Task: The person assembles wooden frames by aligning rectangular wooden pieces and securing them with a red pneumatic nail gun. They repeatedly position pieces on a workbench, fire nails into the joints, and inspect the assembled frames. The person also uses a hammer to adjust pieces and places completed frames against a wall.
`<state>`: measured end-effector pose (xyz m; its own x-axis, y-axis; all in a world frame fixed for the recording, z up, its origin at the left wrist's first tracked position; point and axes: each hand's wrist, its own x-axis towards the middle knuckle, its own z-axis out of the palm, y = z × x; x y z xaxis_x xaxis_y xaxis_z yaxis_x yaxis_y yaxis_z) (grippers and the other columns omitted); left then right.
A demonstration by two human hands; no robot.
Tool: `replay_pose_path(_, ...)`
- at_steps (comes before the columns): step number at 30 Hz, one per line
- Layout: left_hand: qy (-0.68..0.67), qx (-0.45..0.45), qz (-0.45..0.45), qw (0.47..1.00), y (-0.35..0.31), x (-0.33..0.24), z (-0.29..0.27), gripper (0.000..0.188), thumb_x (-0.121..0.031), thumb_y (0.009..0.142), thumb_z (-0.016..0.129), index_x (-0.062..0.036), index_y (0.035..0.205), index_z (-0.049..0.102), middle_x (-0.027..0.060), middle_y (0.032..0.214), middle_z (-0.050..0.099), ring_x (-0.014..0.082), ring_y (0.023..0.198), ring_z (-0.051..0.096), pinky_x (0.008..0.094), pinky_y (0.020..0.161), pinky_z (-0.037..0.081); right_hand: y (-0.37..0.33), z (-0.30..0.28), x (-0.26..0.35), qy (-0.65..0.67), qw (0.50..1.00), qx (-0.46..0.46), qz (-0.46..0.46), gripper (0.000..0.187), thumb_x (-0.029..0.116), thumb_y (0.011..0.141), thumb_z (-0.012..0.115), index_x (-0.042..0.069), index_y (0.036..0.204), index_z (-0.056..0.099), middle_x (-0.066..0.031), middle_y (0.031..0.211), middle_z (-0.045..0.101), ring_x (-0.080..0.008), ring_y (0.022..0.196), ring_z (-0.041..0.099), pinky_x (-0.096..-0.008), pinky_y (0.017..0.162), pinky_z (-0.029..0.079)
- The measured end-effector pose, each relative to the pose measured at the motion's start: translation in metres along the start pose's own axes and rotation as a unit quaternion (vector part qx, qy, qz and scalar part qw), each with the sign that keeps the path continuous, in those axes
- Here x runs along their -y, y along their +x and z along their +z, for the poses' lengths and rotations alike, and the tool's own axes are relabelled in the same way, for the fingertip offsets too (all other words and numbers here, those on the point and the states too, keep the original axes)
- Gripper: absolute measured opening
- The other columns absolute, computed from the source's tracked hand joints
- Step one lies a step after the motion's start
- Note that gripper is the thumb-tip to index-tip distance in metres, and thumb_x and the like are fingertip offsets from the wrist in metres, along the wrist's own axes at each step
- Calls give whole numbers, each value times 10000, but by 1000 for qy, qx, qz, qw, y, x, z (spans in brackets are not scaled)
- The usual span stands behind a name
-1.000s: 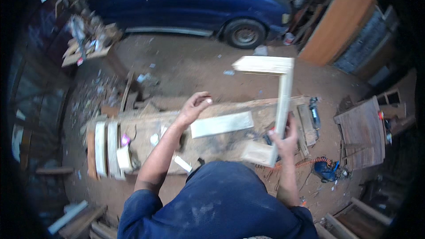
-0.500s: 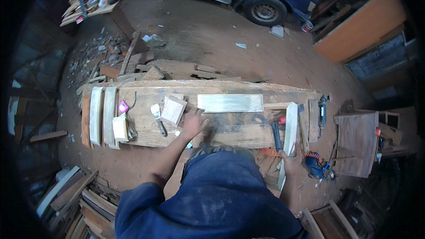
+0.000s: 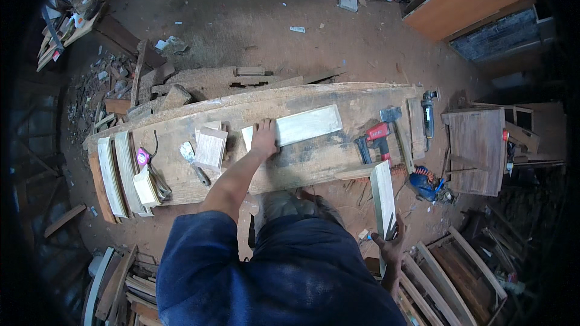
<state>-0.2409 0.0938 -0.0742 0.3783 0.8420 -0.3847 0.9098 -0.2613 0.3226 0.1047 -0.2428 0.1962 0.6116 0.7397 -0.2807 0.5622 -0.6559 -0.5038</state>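
My left hand (image 3: 264, 137) grips the left end of a pale, flat wooden board (image 3: 311, 125), which lies slightly slanted on the workbench (image 3: 241, 181). Low on the right, my right hand (image 3: 391, 242) has its thumb and fingers around a longer pale wooden board (image 3: 380, 190). That board points away from me, its far end by the bench's front edge. Just beyond it lie a red and black nail gun (image 3: 378, 134) and a dark-headed hammer-like tool (image 3: 391, 115). Left of my left hand are small wooden blocks (image 3: 211, 150) and a putty knife (image 3: 188, 154).
A pink tape measure (image 3: 143, 156), a folded pale pad (image 3: 147, 187) and pale boards (image 3: 113, 175) occupy the bench's left end. An angle grinder (image 3: 428, 115) sits at its right end. Scrap timber (image 3: 435, 278) lies low right; a wooden cabinet (image 3: 477, 151) stands right.
My left hand has moved onto the pale board, which now slants. My right hand has drawn the longer board back toward me, uncovering the nail gun. The whole view has shifted and turned.
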Motion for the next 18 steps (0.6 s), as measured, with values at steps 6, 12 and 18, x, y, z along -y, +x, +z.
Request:
replay_pose_path(6,-24,10,47,999,-88,-17,45,1098,-333,643,912,-10,1528,346,167,1457,451,334,1404,399,510,1225,260,20,11,24,-60,997,55,-1,965,244,609,919,23,1453,507,-185,1293,512,-346,1205,554,-478,1034,461)
replay_pose_path(12,-176,-185,-22,967,-144,-21,58,824,-333,814,797,2,1473,433,226,1452,458,399,1353,435,503,1179,311,67,73,40,-61,964,116,-230,931,260,609,916,62,1430,522,-210,1325,486,-411,1209,536,-510,1023,469)
replay_pose_path(18,-711,-136,-286,627,-156,64,102,484,-444,1033,565,-9,1240,613,146,1156,656,298,1080,621,446,955,477,92,141,99,-177,865,206,-422,985,266,598,921,123,1472,489,-243,1415,426,-459,1336,410,-565,1168,326)
